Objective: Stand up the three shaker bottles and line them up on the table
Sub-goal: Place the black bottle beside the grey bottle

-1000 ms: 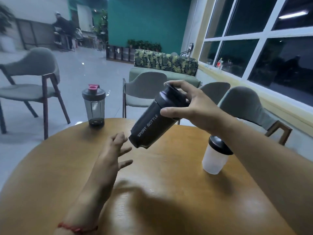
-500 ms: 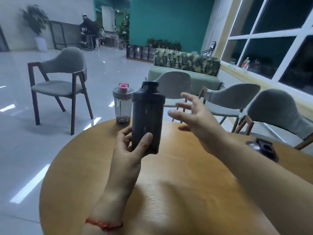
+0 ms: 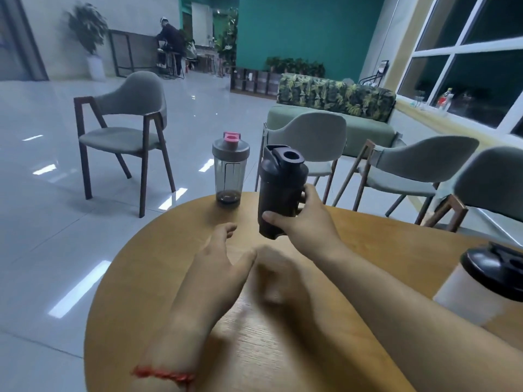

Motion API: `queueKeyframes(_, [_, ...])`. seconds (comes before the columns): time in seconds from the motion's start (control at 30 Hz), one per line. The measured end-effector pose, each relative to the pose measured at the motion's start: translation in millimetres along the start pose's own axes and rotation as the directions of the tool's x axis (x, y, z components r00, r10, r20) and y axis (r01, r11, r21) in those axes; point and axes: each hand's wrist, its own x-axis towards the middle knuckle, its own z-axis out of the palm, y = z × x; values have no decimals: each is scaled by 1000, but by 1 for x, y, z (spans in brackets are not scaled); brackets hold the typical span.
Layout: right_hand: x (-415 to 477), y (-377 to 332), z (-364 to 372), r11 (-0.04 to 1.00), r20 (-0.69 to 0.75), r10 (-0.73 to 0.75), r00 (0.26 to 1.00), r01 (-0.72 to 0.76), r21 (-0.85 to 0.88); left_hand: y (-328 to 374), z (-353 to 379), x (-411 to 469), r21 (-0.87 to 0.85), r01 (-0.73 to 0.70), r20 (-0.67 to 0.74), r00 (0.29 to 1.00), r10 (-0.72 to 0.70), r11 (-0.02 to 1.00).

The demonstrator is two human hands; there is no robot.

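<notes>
From my feed I see the right hand (image 3: pixel 307 219) wrapped around the lower half of the black shaker bottle (image 3: pixel 278 190), thumb across its front and fingers curled behind, so the grip is clamped on it. That bottle is a matte, dark, slightly tapered cylinder with a wide screw lid and a round open spout on top; it stands near upright over the far part of the table (image 3: pixel 147 278), and I cannot tell whether its base touches the wood or sits just above it. The left hand (image 3: pixel 223 261) lies low over the tabletop nearer to me, fingers spread and loose, holding nothing, with a red braided string (image 3: pixel 164 374) around its wrist. Just beside the black bottle, on its left and nearer the far edge, the smoky bottle (image 3: pixel 229 168) stands upright: translucent grey plastic walls, a grey lid, a pink flip cap and a dark residue at the bottom. At the right edge of my view the white bottle (image 3: pixel 486 284) stands well apart from the other two, with a frosted, milky body and a glossy black lid, blurred at this range. The table is round, with a warm, fine-grained wood veneer. Behind it are chairs with grey padded shells on dark wooden legs over glossy pale floor tiles.
</notes>
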Motion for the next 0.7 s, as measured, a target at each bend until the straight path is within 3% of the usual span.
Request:
queueKeyframes(0.3, [87, 32, 49, 991, -55, 111, 992, -115, -73, -14, 7, 10, 84, 60, 18, 998, -62, 995])
queueKeyframes(0.7, [122, 40, 79, 985, -117, 72, 990, -89, -146, -17, 15, 13, 84, 74, 30, 997, -77, 994])
